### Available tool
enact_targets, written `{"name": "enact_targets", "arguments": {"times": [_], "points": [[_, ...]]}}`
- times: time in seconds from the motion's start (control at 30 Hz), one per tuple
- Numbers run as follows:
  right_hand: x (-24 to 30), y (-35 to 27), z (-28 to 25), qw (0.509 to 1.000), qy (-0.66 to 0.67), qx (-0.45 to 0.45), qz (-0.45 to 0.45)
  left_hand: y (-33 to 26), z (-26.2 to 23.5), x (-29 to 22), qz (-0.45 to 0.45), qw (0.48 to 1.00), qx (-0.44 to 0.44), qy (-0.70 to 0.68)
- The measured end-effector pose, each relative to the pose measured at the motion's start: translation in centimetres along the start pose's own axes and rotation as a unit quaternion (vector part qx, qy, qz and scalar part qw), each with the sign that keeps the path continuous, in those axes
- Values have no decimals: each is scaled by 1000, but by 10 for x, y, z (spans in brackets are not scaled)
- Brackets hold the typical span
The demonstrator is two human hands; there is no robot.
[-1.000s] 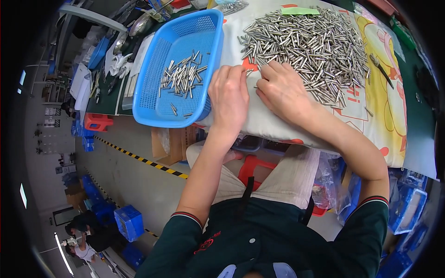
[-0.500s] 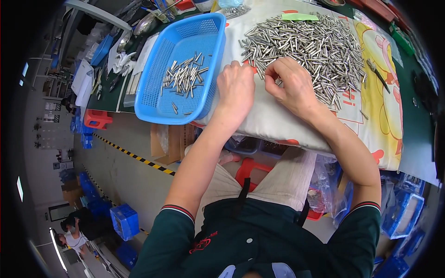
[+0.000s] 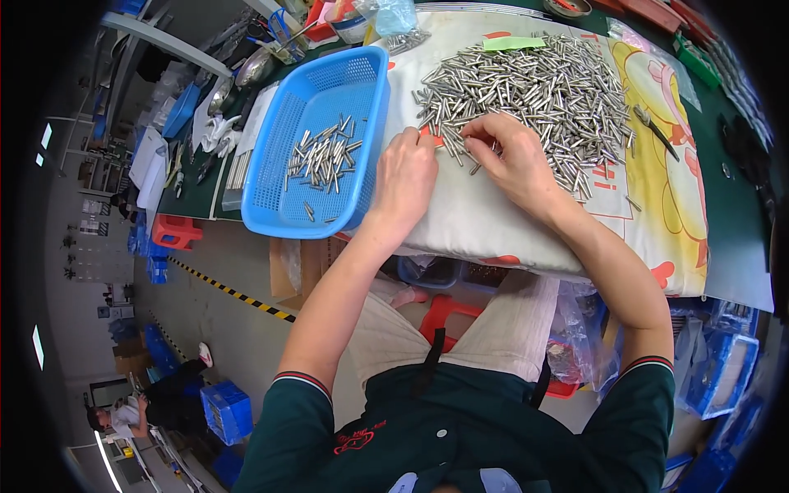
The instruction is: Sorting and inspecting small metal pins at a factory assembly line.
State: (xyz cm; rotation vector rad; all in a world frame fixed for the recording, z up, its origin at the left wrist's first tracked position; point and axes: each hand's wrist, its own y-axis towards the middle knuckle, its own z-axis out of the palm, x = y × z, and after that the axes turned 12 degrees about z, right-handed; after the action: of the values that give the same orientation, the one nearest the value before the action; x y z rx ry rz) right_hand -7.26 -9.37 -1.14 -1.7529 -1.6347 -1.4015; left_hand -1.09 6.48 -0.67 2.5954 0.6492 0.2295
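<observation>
Small metal pins [image 3: 526, 94] lie in a broad heap on a cloth-covered pad. My right hand [image 3: 516, 160] is at the heap's near left edge, thumb and forefinger bent together by the pins; anything between the fingertips is too small to make out. Beside the blue basket's right wall, my left hand [image 3: 405, 177] is curled closed with its back up, and its fingers hide whatever they hold. The blue perforated basket [image 3: 376, 107] stands left of it, with a smaller group of loose pins [image 3: 325, 156] on its floor.
On the heap's far side rests a green slip [image 3: 514, 43]. Dark-handled pliers or tweezers [image 3: 655, 131] lie right of the heap. White gloves [image 3: 218, 131] and tools sit left of the basket. A red stool [image 3: 175, 232] is on the floor; a seated person [image 3: 131, 415] is far left.
The view has shifted, so the table sits slightly lower in it. My right fingers have closed in at the heap's edge; my left hand stays beside the basket. The distant person's pose differs.
</observation>
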Motion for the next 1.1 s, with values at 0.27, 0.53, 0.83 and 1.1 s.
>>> {"name": "enact_targets", "arguments": {"times": [0.27, 0.53, 0.83, 1.1], "points": [[-8, 10, -10, 987, 124, -100, 24, 37, 21, -18, -113, 821, -213, -517], [-12, 17, -22, 982, 17, -163, -95, 50, 44, -17, -101, 753, -236, -606], [-11, 18, -20, 985, 16, -158, -75, 49, 37, -17, -134, 705, -181, -673], [-9, 18, -21, 980, -2, -163, -109, 47, 34, -17, -120, 717, -191, -660]]}}
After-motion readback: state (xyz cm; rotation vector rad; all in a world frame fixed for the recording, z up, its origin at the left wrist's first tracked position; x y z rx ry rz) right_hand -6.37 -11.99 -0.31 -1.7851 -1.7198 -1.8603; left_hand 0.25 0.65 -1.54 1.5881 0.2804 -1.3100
